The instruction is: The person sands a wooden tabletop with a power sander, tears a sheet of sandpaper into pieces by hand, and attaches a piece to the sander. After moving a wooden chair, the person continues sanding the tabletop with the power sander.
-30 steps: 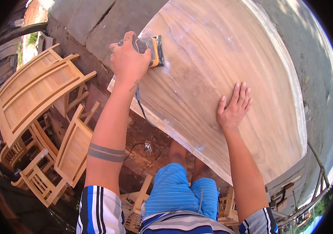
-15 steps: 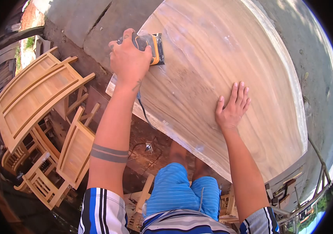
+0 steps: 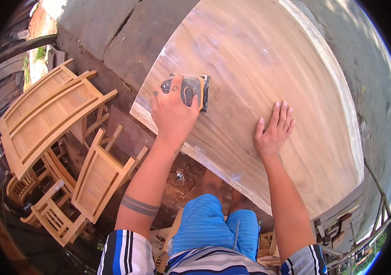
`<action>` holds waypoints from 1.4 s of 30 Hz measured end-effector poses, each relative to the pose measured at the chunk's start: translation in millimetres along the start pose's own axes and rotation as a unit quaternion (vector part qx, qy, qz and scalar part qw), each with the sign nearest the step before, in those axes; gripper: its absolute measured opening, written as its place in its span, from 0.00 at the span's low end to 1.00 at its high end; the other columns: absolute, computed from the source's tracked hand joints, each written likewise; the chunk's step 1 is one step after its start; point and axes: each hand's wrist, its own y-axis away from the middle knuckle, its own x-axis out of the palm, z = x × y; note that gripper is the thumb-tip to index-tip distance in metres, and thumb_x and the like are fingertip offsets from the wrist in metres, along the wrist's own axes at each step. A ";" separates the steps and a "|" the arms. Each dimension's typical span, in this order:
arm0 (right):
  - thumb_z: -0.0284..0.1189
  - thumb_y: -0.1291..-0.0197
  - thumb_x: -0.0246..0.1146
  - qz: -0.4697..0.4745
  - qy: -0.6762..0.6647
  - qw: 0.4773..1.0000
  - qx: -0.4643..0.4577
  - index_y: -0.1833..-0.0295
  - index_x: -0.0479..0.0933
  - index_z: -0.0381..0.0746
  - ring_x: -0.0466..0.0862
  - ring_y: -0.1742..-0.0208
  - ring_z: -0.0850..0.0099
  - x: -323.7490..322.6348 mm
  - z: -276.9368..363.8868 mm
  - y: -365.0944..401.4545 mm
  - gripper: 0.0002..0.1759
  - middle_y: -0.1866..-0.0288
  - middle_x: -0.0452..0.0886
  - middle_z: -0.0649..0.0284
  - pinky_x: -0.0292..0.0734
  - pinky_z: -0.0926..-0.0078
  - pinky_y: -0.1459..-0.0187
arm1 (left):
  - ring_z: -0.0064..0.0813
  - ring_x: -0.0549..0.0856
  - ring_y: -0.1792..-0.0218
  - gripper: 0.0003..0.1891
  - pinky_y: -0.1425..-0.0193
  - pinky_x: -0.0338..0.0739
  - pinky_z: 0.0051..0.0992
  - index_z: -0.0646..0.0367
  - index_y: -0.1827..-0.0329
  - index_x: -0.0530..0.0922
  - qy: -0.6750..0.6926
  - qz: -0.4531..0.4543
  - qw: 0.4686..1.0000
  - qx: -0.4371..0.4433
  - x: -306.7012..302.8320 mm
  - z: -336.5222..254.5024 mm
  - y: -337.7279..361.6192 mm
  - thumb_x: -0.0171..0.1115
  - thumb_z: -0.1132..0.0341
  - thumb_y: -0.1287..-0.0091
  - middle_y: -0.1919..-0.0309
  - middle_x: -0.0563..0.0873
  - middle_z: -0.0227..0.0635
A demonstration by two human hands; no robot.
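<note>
Spanning concrete ground point(image 3: 108, 23): pale wood slab point(image 3: 268, 55), sander point(image 3: 202, 89) atop; chairs point(image 3: 49, 114) beside.

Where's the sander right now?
In the head view, the sander sits on the slab near its left edge, gripped by the left hand, left of the right hand.

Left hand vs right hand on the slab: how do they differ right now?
Grip: the left hand is closed over the sander; the right hand holds nothing.
Pose: left hand fingers curl round the tool; the right hand lies flat, palm down.
Place: the left hand sits near the left edge of the wooden slab, the right hand further in.
Shared: both bare, both over that slab.
</note>
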 end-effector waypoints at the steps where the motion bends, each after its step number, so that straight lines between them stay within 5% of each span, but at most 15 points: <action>1: 0.40 0.40 0.56 -0.001 0.001 1.000 -0.001 0.25 0.58 0.43 0.50 0.21 0.57 0.7 0.4 0.2 0.37 0.22 0.55 0.59 0.39 0.49 0.25 | 0.53 0.80 0.52 0.30 0.48 0.77 0.42 0.48 0.41 0.73 -0.004 -0.010 1.000 -0.017 -1.3 3.8 -20.7 0.72 0.61 0.50 0.53 0.75 0.53; 6: 0.40 0.40 0.56 -0.003 0.005 1.000 -0.007 0.25 0.57 0.43 0.50 0.21 0.57 1.0 -0.3 0.4 0.38 0.22 0.54 0.59 0.39 0.49 0.25 | 0.49 0.82 0.51 0.32 0.45 0.76 0.40 0.45 0.39 0.72 -0.044 -0.026 0.993 -0.108 -9.4 35.0 -114.5 0.71 0.53 0.49 0.54 0.78 0.51; 10: 0.40 0.40 0.57 -0.006 -0.008 1.000 -0.007 0.25 0.58 0.43 0.50 0.21 0.58 -0.4 0.1 0.2 0.38 0.22 0.54 0.59 0.39 0.49 0.25 | 0.48 0.82 0.51 0.33 0.44 0.76 0.39 0.45 0.38 0.72 -0.042 -0.013 0.992 -0.116 -15.8 47.7 -99.6 0.71 0.53 0.49 0.55 0.79 0.51; 16: 0.39 0.41 0.57 0.005 -0.015 1.000 0.000 0.25 0.58 0.42 0.50 0.21 0.58 -3.9 0.9 -1.5 0.38 0.22 0.54 0.59 0.38 0.50 0.25 | 0.50 0.81 0.52 0.30 0.47 0.77 0.40 0.47 0.42 0.72 -0.025 -0.001 0.999 -0.026 -11.3 46.8 -15.9 0.72 0.58 0.49 0.54 0.78 0.51; 24: 0.39 0.41 0.57 -0.007 -0.003 1.000 -0.006 0.25 0.58 0.42 0.51 0.21 0.57 -1.1 1.7 -0.8 0.38 0.22 0.55 0.58 0.39 0.50 0.25 | 0.48 0.81 0.50 0.31 0.47 0.77 0.40 0.45 0.41 0.72 -0.061 -0.010 0.995 -0.077 -19.6 46.6 -133.3 0.71 0.54 0.50 0.55 0.78 0.49; 33: 0.39 0.41 0.57 0.000 -0.007 1.000 -0.001 0.25 0.58 0.41 0.51 0.21 0.57 -1.8 0.3 -2.1 0.38 0.22 0.55 0.58 0.39 0.49 0.25 | 0.48 0.81 0.53 0.30 0.48 0.78 0.39 0.46 0.43 0.73 -0.023 0.000 1.000 -0.012 -18.9 79.7 -52.9 0.73 0.59 0.51 0.57 0.78 0.48; 42: 0.39 0.40 0.55 -0.001 0.009 1.000 -0.008 0.25 0.58 0.41 0.51 0.21 0.57 -1.9 3.4 0.4 0.37 0.22 0.55 0.57 0.40 0.49 0.25 | 0.48 0.82 0.51 0.30 0.47 0.77 0.41 0.42 0.41 0.73 -0.052 -0.017 0.998 0.018 -11.9 47.1 -158.7 0.70 0.54 0.50 0.53 0.78 0.49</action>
